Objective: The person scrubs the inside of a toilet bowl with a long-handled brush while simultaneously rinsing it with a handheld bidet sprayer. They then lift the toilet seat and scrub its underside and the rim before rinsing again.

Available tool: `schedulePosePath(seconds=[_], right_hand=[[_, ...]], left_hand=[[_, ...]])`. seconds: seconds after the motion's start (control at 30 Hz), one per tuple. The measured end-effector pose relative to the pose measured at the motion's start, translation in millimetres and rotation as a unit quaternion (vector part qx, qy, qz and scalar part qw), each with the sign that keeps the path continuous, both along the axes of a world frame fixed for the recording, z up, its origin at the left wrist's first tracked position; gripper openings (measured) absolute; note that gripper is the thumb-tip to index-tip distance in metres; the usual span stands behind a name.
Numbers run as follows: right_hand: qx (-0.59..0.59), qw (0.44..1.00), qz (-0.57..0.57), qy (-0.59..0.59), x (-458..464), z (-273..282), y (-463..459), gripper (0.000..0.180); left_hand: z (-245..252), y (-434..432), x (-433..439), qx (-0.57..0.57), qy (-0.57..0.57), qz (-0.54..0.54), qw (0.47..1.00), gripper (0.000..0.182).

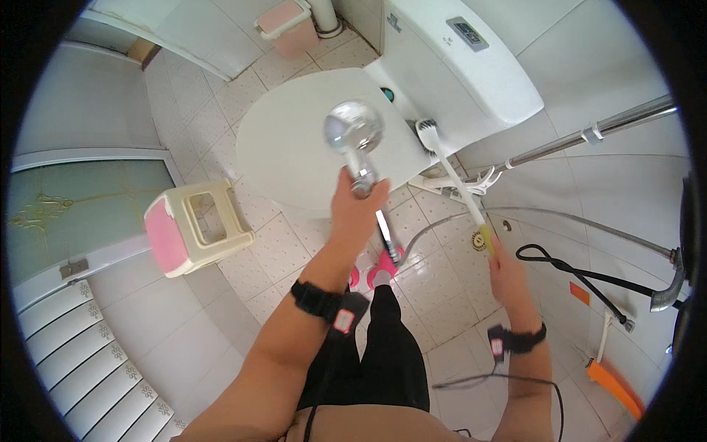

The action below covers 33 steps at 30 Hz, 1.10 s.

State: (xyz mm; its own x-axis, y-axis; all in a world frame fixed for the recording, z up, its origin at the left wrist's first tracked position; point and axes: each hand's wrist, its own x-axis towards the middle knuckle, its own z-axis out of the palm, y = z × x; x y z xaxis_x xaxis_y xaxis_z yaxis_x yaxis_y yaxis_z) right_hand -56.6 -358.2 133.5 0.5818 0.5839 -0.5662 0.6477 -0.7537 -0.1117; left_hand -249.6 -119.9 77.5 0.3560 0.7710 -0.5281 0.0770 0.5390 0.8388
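Observation:
My left hand (pixel 358 207) grips the handle of a chrome shower head (pixel 354 130), held above the closed white toilet lid (pixel 298 132). A grey metal hose (pixel 436 222) runs from the handle's lower end to a wall fitting at the right. My right hand (pixel 505 276) is closed around the yellow end of a long white-handled brush (pixel 461 185). The brush's bristled head is at the hinge end of the lid, beside the toilet tank (pixel 458 61). Whether the bristles touch the surface cannot be told.
A cream and pink stool (pixel 243 232) stands left of the toilet, and a pink bin (pixel 293 33) behind it. Towards the right are a metal rail (pixel 618 124), a black hose (pixel 591 276) and an orange squeegee (pixel 616 387). A floor drain (pixel 478 241) lies near my right hand.

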Motion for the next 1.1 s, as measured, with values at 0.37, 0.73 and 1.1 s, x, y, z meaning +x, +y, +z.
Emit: schedulePosePath(seconds=[0.37,0.73,1.1], right_hand=[[-0.088,0.986,0.099,0.1,-70.6,87.2,-14.1,0.054],[-0.089,0.98,0.157,0.083,-79.6,29.8,50.0,0.054],[-0.024,0.982,0.184,0.03,-161.9,-56.8,104.1,0.057]], left_hand=[[14.5,35.0,-109.0,-0.011,0.051,0.124,0.991,0.03],[9.4,32.4,-146.7,-0.036,-0.029,0.161,0.986,0.038],[-26.3,52.8,-194.8,-0.051,-0.065,0.117,0.99,0.039]])
